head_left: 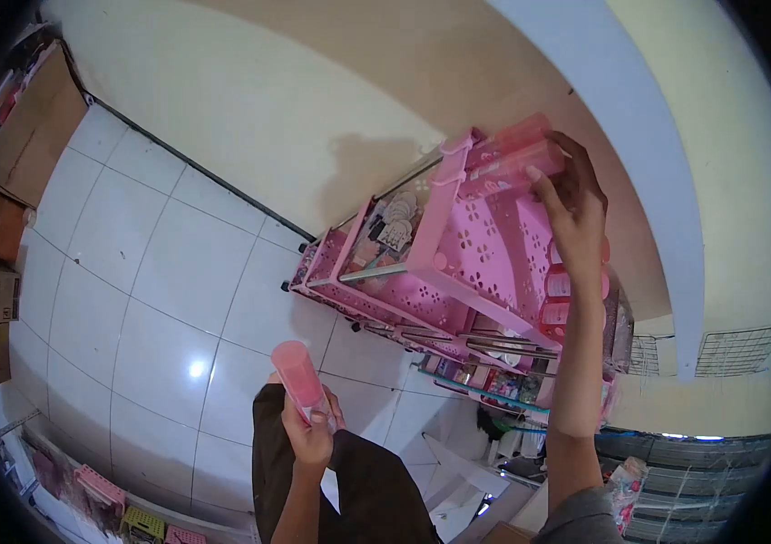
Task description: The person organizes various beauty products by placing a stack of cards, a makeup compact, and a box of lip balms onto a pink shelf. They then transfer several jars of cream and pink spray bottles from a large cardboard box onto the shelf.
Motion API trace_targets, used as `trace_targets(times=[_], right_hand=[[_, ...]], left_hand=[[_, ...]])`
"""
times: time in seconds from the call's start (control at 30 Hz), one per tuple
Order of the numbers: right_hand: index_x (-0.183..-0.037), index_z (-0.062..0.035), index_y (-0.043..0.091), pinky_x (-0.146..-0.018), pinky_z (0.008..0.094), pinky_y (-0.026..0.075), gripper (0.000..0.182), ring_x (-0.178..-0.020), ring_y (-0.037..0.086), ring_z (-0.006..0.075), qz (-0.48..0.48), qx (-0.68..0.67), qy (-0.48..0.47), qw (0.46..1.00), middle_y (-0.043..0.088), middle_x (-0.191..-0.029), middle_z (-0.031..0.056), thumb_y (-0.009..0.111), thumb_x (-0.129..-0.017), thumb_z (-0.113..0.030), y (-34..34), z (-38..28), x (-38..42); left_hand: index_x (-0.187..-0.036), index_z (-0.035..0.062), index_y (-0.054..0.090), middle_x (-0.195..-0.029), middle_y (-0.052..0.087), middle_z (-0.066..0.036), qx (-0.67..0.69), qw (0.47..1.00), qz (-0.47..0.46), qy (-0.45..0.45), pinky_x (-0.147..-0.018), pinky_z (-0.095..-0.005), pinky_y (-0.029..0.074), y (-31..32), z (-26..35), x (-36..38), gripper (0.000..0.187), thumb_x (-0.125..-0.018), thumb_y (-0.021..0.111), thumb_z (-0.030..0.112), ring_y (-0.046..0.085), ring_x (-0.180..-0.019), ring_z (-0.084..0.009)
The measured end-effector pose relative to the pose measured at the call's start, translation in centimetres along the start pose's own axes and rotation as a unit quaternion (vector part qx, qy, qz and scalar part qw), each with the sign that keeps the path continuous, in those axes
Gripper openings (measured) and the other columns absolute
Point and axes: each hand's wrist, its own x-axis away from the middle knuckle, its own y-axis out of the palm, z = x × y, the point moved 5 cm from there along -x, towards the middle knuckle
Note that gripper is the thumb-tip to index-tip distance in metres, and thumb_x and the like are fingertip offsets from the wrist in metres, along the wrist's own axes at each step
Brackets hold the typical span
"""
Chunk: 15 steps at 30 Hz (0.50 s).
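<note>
My left hand [307, 433] is wrapped around a translucent pink bottle [293, 367] with a rounded pink top, held above my lap. My right hand [574, 195] reaches out to the top tier of a pink rolling cart [481, 258]. Its thumb and fingers close around the end of a pink bottle [517, 168]. A similar pink bottle [512, 138] lies alongside, against the cart's far corner. More red-pink bottles [556, 286] stand along the cart's right side, partly covered by my right forearm.
Lower cart tiers carry small packaged goods [395, 227]. A cream wall [249, 91] rises behind the cart, above a white tiled floor [159, 272]. Cardboard boxes [27, 136] stand at the far left. Baskets [141, 524] sit at lower left, and a wire rack [739, 349] is at right.
</note>
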Motion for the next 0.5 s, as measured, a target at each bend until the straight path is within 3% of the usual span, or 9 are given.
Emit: trace_targets(times=[0.03, 0.23, 0.3, 0.33, 0.43, 0.5], right_hand=[[-0.106, -0.0024, 0.046, -0.053, 0.0199, 0.042, 0.037, -0.059, 0.049, 0.0075, -0.005, 0.013, -0.003, 1.000, 0.055, -0.083, 0.0076, 0.057, -0.071, -0.007, 0.3, -0.2, -0.1], [-0.108, -0.0027, 0.046, -0.055, 0.0223, 0.046, 0.039, -0.062, 0.054, 0.0112, 0.011, -0.002, -0.030, 0.999, 0.055, -0.091, 0.0113, 0.057, -0.071, -0.007, 1.6, -0.5, -0.3], [-0.108, -0.0028, 0.046, -0.056, 0.0226, 0.046, 0.039, -0.062, 0.054, 0.0119, 0.025, 0.029, -0.044, 0.998, 0.054, -0.091, 0.0121, 0.057, -0.071, -0.007, 1.7, -0.3, -0.2], [-0.109, -0.0029, 0.045, -0.056, 0.0229, 0.046, 0.040, -0.062, 0.054, 0.0126, 0.039, 0.060, -0.061, 0.996, 0.053, -0.092, 0.0129, 0.057, -0.071, -0.006, 1.5, -0.4, -0.1], [-0.109, -0.0016, 0.045, -0.056, 0.0224, 0.045, 0.041, -0.063, 0.054, 0.0127, 0.070, 0.121, -0.110, 0.984, 0.052, -0.092, 0.0134, 0.058, -0.071, -0.007, 0.9, -1.2, 0.3], [-0.108, 0.0003, 0.046, -0.059, 0.0219, 0.045, 0.040, -0.066, 0.053, 0.0128, 0.098, 0.073, -0.074, 0.990, 0.051, -0.095, 0.0120, 0.058, -0.072, -0.009, 0.1, -1.9, 1.0]], left_hand=[[-0.086, -0.0012, 0.038, -0.060, 0.044, -0.005, 0.001, 1.000, 0.001, -0.004, -0.039, -0.0201, 0.035, -0.2, -0.3, -0.1, 0.044, -0.077, 0.050, 0.041, 0.043, -0.046, -0.0086], [-0.087, 0.0007, 0.038, -0.069, 0.044, -0.008, -0.099, 0.995, -0.020, -0.015, -0.050, -0.0219, 0.038, 0.8, 0.4, -1.0, 0.029, -0.082, 0.043, 0.029, 0.045, -0.054, -0.0114], [-0.090, -0.0011, 0.038, -0.070, 0.045, -0.007, -0.036, 0.999, -0.004, 0.018, -0.053, -0.0213, 0.036, 1.8, 1.0, -1.6, 0.022, -0.077, 0.051, 0.011, 0.044, -0.058, -0.0097], [-0.090, -0.0011, 0.038, -0.070, 0.045, -0.007, -0.035, 0.999, -0.006, 0.018, -0.053, -0.0213, 0.036, 2.0, 0.9, -1.9, 0.022, -0.077, 0.051, 0.011, 0.044, -0.058, -0.0097], [-0.094, -0.0014, 0.039, -0.079, 0.047, -0.010, -0.143, 0.985, -0.069, 0.074, -0.060, -0.0242, 0.037, 3.5, 1.7, -2.9, 0.024, -0.074, 0.052, 0.004, 0.047, -0.068, -0.0134], [-0.097, -0.0017, 0.042, -0.087, 0.049, -0.012, -0.231, 0.954, -0.120, 0.147, -0.063, -0.0257, 0.039, 5.7, 3.2, -4.0, 0.032, -0.069, 0.056, 0.002, 0.050, -0.076, -0.0192]])
